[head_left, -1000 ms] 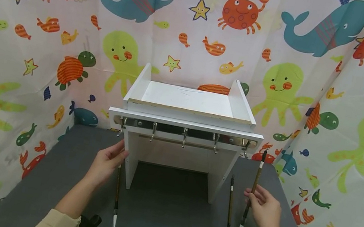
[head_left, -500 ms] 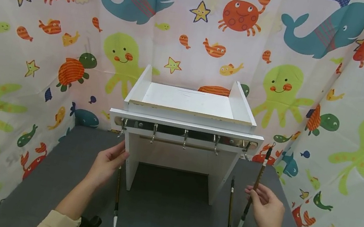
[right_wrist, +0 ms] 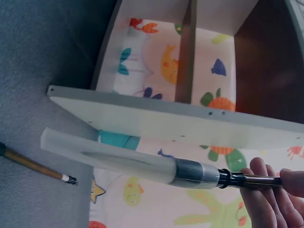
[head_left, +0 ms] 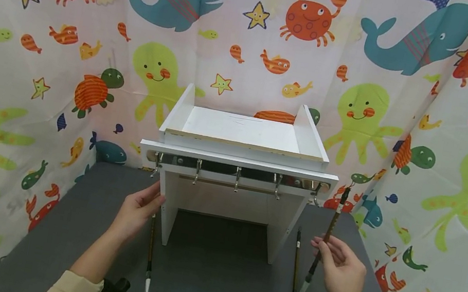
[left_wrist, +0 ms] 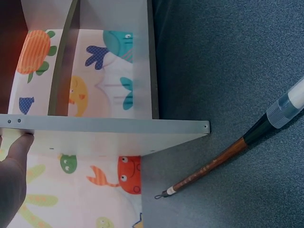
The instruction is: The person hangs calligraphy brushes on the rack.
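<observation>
We find the right hand pinching a slim, brown-handled brush with a clear plastic cap, thumb against fingers. We judge a light, firm hold best here, keeping the loop end uppermost and the capped tip off its neighbours. The brush runs through those fingers near mid-handle, tilted, loop above, cap below, raised over the dark grey surface. We note the left hand with fingers fairly straight, touching the left panel of a white, flat-panelled stand with silver hooks; steady contact there seems sound practice. Outward, one similar capped brush lies between stand and surface's right edge; another capped brush lies leftward.
</observation>
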Action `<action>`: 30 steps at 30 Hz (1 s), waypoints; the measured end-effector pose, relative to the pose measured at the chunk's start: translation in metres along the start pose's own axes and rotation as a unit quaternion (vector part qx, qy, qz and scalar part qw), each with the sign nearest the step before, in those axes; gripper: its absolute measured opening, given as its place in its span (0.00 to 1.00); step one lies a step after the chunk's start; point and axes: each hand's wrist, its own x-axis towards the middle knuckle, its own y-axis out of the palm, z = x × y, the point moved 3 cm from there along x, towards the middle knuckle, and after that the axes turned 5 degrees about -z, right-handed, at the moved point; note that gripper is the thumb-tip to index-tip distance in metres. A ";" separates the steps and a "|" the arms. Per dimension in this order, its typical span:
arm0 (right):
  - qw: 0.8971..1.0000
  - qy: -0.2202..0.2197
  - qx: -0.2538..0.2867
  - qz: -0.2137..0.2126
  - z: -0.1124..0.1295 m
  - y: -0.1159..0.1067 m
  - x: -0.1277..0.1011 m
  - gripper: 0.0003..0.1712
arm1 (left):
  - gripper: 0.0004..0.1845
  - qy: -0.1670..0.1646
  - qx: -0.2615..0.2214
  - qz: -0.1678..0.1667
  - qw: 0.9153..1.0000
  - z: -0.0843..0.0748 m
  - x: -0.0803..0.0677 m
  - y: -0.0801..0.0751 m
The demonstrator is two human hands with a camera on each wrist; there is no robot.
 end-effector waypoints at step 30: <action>0.975 -0.114 0.128 0.139 0.060 0.015 -0.032 0.11 | 0.32 0.012 -0.019 0.004 1.000 -0.002 -0.002 0.003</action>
